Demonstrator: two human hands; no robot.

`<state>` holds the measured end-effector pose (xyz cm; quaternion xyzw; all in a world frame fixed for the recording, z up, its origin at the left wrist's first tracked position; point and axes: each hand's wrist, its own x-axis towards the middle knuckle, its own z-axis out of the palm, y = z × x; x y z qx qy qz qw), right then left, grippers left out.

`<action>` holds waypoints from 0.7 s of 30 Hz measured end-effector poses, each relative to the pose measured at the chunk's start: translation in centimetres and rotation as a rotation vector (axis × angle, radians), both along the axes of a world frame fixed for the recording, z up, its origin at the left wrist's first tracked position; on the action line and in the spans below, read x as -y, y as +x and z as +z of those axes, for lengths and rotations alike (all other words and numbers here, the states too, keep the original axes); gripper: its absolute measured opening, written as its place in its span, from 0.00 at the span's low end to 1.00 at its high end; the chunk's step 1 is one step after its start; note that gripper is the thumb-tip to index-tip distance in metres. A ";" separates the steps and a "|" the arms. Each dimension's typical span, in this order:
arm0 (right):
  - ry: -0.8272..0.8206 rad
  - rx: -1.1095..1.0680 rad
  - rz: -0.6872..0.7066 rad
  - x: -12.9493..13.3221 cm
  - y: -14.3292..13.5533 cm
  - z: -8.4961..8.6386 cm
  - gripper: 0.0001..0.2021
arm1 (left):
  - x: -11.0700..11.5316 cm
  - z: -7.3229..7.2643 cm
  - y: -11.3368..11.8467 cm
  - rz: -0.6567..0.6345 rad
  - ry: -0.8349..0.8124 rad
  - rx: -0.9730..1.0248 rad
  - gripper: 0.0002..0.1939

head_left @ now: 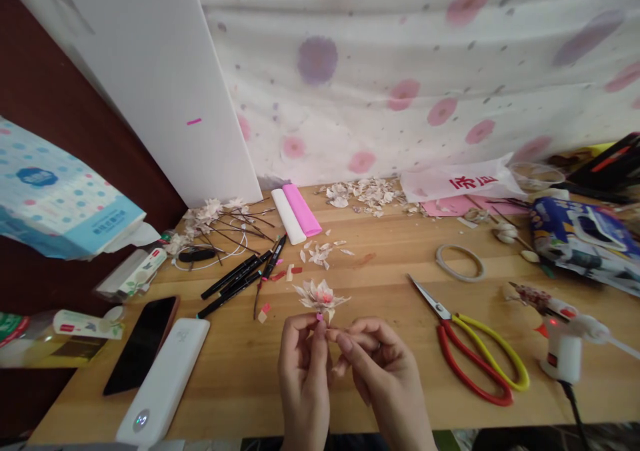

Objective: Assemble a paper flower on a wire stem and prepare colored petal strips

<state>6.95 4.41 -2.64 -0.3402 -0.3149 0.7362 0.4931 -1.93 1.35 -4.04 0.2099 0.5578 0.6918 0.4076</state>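
A handmade flower (pixel 323 296) with pale, pointed petals and a pink-orange centre stands upright above my hands at the front of the table. My left hand (pixel 305 371) pinches it just under the petals, where a bit of pink shows at the base. Close beside, my right hand (pixel 383 371) is closed, thumb against forefinger, its fingertips almost touching my left fingers. Whatever lies between the right fingertips is too small to make out. Behind the flower lie loose petals (pixel 319 256) and small paper scraps (pixel 264 312).
Scissors (pixel 467 344) and a lit glue gun (pixel 563 341) lie to the right, near a roll of tape (pixel 460 263). On the left are black markers (pixel 237 281), a phone (pixel 143 344) and a white power bank (pixel 165 381). Behind stand paper rolls (pixel 296 214) and finished flowers (pixel 205 217).
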 end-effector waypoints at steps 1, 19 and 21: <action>0.010 0.004 -0.006 0.0 -0.2 0.2 0.18 | 0.0 0.0 0.0 0.022 0.001 -0.023 0.22; 0.007 -0.057 0.116 1.0 0.9 0.4 0.15 | -0.1 1.4 -0.5 0.193 0.145 -0.309 0.12; -0.004 -0.125 0.153 1.2 0.9 0.6 0.15 | -0.2 1.4 -0.6 0.218 0.164 -0.329 0.10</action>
